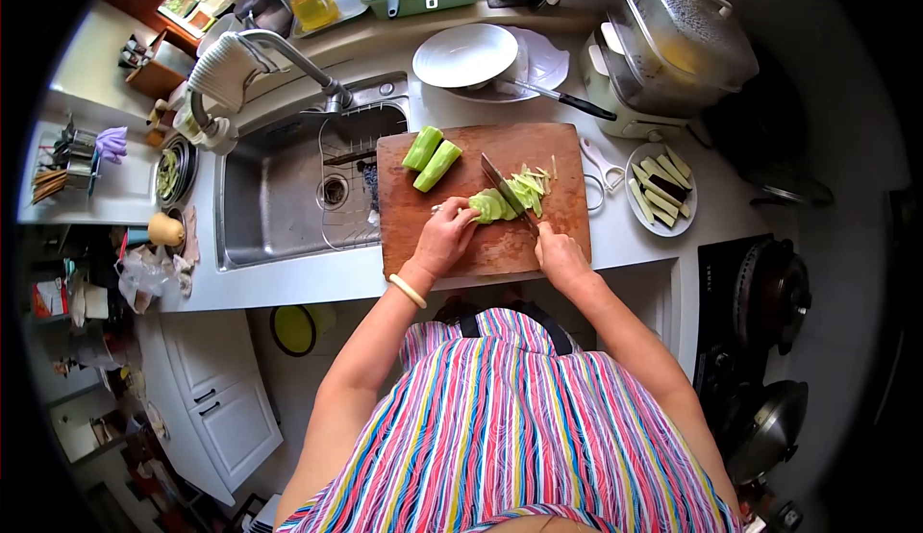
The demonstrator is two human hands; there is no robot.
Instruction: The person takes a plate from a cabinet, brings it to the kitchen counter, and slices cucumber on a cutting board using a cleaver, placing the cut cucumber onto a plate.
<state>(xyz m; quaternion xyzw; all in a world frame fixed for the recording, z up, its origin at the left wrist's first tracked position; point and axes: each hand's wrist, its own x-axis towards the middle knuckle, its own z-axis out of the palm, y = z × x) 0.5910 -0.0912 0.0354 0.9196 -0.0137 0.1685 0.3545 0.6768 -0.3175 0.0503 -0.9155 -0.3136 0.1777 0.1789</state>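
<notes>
My right hand (564,259) grips a kitchen knife (504,185) by its handle, fingers wrapped round it. The blade stands in pale green vegetable slices (488,205) on the wooden cutting board (423,235). My left hand (446,233), fingers curled, holds the slices on the blade's left side. Thin green strips (531,185) lie to the right of the blade. Two thick peeled green vegetable pieces (430,158) rest near the board's upper left. The exact kind of vegetable is not clear.
A metal sink (269,197) with a wire rack adjoins the board's left. Right of the board is a plate (655,223) of eggplant strips. Behind it, a black-handled knife (567,100) lies by a white dish (464,55). A steamer (663,43) stands behind, a stove (721,293) at right.
</notes>
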